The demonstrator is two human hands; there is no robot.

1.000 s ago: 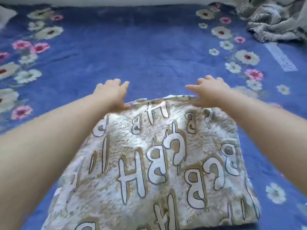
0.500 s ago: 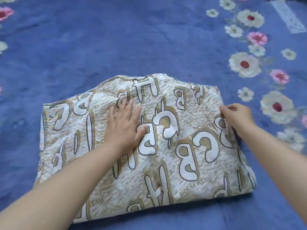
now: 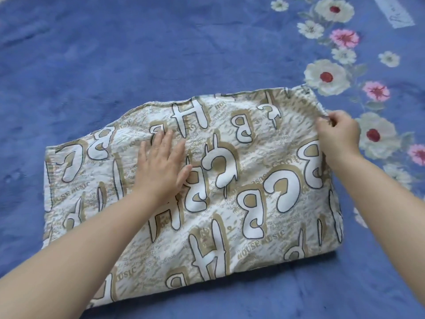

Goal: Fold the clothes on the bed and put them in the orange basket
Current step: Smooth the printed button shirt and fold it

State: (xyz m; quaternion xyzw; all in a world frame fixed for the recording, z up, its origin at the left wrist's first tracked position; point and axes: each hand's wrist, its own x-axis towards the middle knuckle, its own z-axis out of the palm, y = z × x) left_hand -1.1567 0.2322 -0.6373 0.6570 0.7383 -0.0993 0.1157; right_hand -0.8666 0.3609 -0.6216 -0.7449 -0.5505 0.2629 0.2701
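A folded white and tan garment [image 3: 253,180] printed with large letters lies flat on the blue bed in the middle of the head view. My left hand [image 3: 161,166] presses flat on its left-centre, fingers straight and spread. At the garment's upper right edge my right hand [image 3: 339,134] pinches the cloth between thumb and fingers. The orange basket is out of view.
The blue bedspread [image 3: 138,54] stretches all around the garment. A band of white and pink printed flowers [image 3: 326,74] runs down its right side, and a white printed label [image 3: 395,12] shows at the top right.
A second ago both hands held the garment's far edge. The left hand came down flat onto the cloth, the right moved to the right edge, and the view dropped closer.
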